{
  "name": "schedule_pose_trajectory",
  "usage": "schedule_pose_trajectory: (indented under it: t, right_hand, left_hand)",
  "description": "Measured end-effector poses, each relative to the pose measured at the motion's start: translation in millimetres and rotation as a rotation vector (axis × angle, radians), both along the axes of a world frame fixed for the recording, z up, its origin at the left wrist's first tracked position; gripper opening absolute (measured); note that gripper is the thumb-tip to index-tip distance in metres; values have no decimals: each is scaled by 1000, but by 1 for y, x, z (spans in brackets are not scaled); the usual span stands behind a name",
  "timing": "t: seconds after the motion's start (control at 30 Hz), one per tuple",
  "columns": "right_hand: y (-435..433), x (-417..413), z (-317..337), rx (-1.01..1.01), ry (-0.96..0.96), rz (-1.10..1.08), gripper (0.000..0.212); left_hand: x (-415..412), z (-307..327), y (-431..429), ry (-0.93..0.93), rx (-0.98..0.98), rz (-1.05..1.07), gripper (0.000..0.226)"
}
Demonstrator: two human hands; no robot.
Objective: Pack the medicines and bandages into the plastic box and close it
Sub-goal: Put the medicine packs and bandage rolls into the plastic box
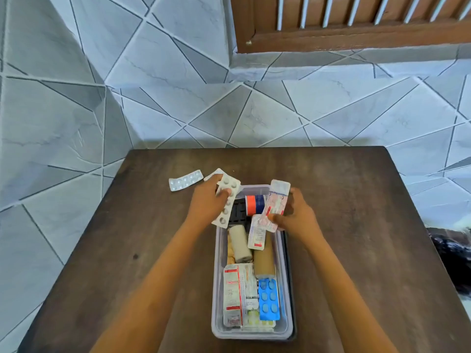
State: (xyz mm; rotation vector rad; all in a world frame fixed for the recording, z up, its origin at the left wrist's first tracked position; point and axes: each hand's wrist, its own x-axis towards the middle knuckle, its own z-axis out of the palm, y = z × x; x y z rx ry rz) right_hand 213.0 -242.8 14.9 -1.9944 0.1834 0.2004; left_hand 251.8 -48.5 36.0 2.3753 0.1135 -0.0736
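Note:
A clear plastic box stands open on the dark wooden table. Inside lie a white bandage roll, a tan bandage roll, a blue blister pack, red-and-white pill strips and an orange-and-blue tape roll. My left hand grips a silver blister strip over the box's far left corner. My right hand holds a pink-and-white pill strip above the box's far end. One silver blister strip lies on the table, left of the box.
The table stands against a grey tiled wall. A dark lid seems to lie under the box along its right side. A wooden window frame is up on the right.

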Motion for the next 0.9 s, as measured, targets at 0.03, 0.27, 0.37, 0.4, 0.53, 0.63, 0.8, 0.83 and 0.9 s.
schedule_pose_trajectory:
  t: [0.03, 0.27, 0.37, 0.4, 0.53, 0.63, 0.8, 0.83, 0.9]
  right_hand:
    - [4, -11, -2, -24, 5, 54, 66]
    - [24, -48, -23, -356, -25, 275, 66]
    - [30, -53, -23, -587, -75, 366, 51]
    - [32, -56, -21, -650, -98, 382, 48]
    - [32, -67, -17, -680, -82, 445, 36]
    - [24, -76, -15, -654, -48, 537, 37]
    - [22, -94, -23, -902, -213, 587, 43]
    - [22, -96, -25, -921, -236, 589, 45]
    - [23, -98, -27, -934, -258, 612, 48]
  left_hand:
    - [-13, -5, -2, 32, 63, -19, 43]
    - [-68, -44, -18, 133, 163, -57, 37]
    - [-77, -46, -24, 114, 188, -73, 37]
    - [-79, -46, -25, 104, 212, -90, 38]
    - [-87, -37, -21, 38, 218, -74, 34]
    - [-93, -32, -14, 118, 161, -127, 26]
    - [-111, -36, -18, 296, 375, -242, 24]
    - [-113, -37, -21, 306, 464, -283, 27]
    - [-117, -41, -27, 310, 616, -348, 32]
